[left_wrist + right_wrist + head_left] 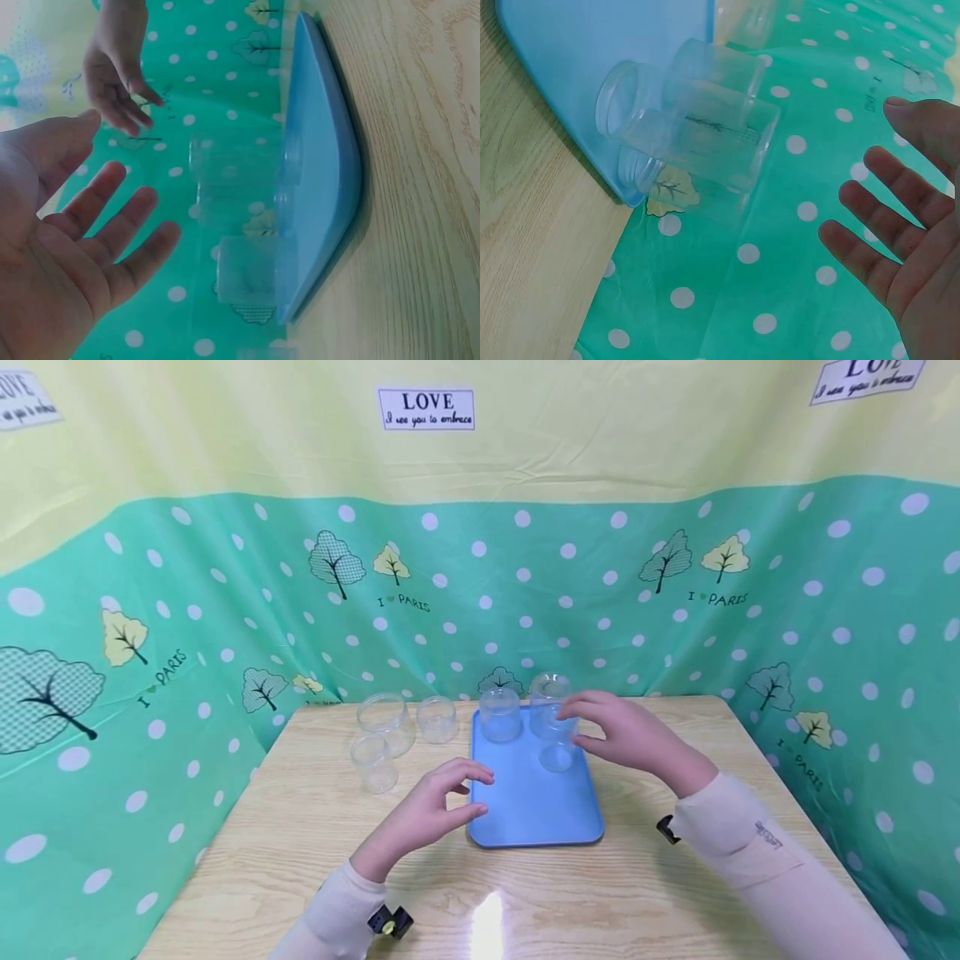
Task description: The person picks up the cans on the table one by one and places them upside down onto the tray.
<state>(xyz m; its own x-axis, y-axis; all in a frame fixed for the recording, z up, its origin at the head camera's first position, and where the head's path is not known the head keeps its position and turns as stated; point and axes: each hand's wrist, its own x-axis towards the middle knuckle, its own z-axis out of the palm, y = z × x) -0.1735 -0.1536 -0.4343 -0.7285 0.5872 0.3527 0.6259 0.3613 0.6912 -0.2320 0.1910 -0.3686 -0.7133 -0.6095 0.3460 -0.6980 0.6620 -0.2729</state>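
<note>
My right hand [626,731] hovers over the right side of a blue tray [532,810]. Its fingers are loosely spread and hold nothing; the right wrist view shows a gap between them and the clear jars. On the tray stand a clear jar [500,717] at the back left, another clear jar [546,697] at the back right, and a clear jar [705,142] in front of that one, partly behind the right hand in the head view. My left hand [431,806], fingers apart and bent a little, is in the air by the tray's left edge, touching no jar.
Left of the tray, on the wooden table [300,860], stand a wide clear jar [386,727], a small clear jar [437,722] and a narrow clear jar [375,767]. A green and yellow patterned curtain [480,585] hangs behind the table and along its sides.
</note>
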